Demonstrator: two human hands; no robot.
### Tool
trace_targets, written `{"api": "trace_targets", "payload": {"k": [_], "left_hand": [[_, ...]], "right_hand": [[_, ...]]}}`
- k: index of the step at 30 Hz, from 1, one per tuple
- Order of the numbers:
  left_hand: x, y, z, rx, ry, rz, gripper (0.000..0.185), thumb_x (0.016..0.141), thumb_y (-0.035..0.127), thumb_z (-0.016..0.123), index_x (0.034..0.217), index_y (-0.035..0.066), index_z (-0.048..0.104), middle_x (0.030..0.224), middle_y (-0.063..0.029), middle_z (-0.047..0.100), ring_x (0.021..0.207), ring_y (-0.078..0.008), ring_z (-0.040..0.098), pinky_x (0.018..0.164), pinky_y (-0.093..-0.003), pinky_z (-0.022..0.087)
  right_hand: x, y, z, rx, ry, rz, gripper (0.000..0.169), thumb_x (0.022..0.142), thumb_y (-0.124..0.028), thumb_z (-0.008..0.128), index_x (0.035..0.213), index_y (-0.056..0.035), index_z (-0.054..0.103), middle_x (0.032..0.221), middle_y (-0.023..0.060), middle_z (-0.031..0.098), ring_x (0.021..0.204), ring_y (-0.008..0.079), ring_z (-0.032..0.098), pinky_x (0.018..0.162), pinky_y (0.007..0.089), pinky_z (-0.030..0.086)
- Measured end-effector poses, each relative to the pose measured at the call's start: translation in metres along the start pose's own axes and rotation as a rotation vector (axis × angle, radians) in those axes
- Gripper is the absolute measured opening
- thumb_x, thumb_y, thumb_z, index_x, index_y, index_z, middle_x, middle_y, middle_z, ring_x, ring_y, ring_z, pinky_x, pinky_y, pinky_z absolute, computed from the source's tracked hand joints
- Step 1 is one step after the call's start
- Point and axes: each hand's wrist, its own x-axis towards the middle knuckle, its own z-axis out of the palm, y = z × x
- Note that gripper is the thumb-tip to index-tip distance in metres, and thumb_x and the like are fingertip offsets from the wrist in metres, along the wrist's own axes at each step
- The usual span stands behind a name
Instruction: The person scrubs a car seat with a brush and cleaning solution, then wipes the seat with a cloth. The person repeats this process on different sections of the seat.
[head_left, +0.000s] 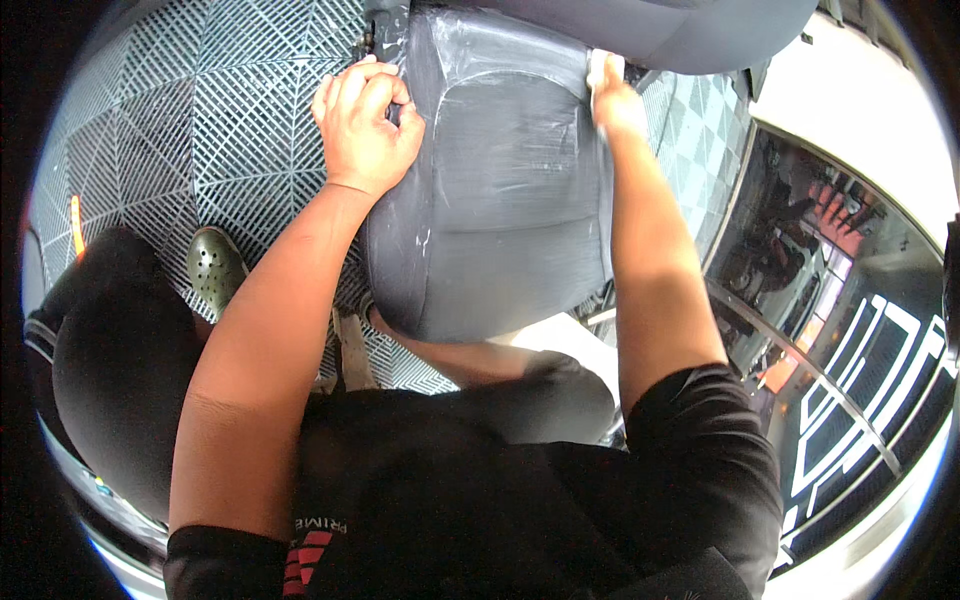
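Observation:
A dark leather car seat (510, 187) stands before me, its cushion streaked with whitish film, most of all along the seams and upper part. The rounded dark backrest (675, 30) rises at the top of the view. My right hand (621, 105) holds a small white pad or sponge (598, 71) against the cushion's right edge, just below the backrest; the hand is slightly blurred. At the cushion's upper left side, my left hand (367, 124) has bent fingers, with the thumb by the side bolster. What its fingertips grip, if anything, is hidden.
Ribbed grey plastic floor tiles (247, 112) lie under the seat. A green clog (214, 266) is on my left foot. White car bodywork (847, 97) and a glossy dark window (840, 300) with reflections stand close on the right.

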Motion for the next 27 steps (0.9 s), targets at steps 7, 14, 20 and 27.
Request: {"api": "trace_targets", "payload": {"k": [7, 14, 20, 27], "left_hand": [[-0.010, -0.004, -0.002, 0.119, 0.025, -0.069, 0.019, 0.074, 0.011, 0.076, 0.087, 0.013, 0.061, 0.117, -0.0073, 0.073, 0.119, -0.0306, 0.066, 0.102, -0.0469, 0.043], [-0.011, -0.011, 0.002, 0.044, 0.040, -0.014, 0.016, 0.075, 0.017, 0.075, 0.085, 0.014, 0.063, 0.112, -0.0031, 0.071, 0.120, -0.0278, 0.065, 0.107, -0.0473, 0.040], [-0.007, -0.008, -0.001, 0.091, 0.003, -0.020, 0.014, 0.077, 0.024, 0.074, 0.083, 0.017, 0.064, 0.105, 0.0003, 0.071, 0.112, -0.0243, 0.065, 0.108, -0.0467, 0.038], [-0.016, -0.020, -0.005, 0.200, 0.046, -0.082, 0.013, 0.079, 0.029, 0.072, 0.084, 0.019, 0.065, 0.101, 0.0019, 0.071, 0.108, -0.0244, 0.065, 0.108, -0.0484, 0.038]], "right_hand": [[-0.135, 0.087, 0.005, -0.152, -0.133, -0.076, 0.060, 0.109, -0.045, 0.049, 0.166, -0.0328, 0.033, 0.115, 0.0300, 0.072, 0.102, 0.0482, 0.072, 0.092, 0.0579, 0.055], [-0.098, 0.056, 0.022, -0.069, 0.009, -0.098, 0.063, 0.108, -0.050, 0.052, 0.163, -0.0261, 0.036, 0.115, 0.0289, 0.073, 0.093, 0.0512, 0.072, 0.085, 0.0587, 0.056], [-0.034, 0.021, -0.018, -0.046, -0.020, -0.031, 0.057, 0.107, -0.052, 0.049, 0.159, -0.0303, 0.044, 0.123, 0.0277, 0.072, 0.110, 0.0509, 0.069, 0.098, 0.0572, 0.053], [-0.351, 0.186, 0.008, -0.129, -0.329, -0.003, 0.057, 0.105, -0.041, 0.056, 0.160, -0.0347, 0.043, 0.114, 0.0266, 0.074, 0.107, 0.0436, 0.072, 0.095, 0.0550, 0.055]]}}
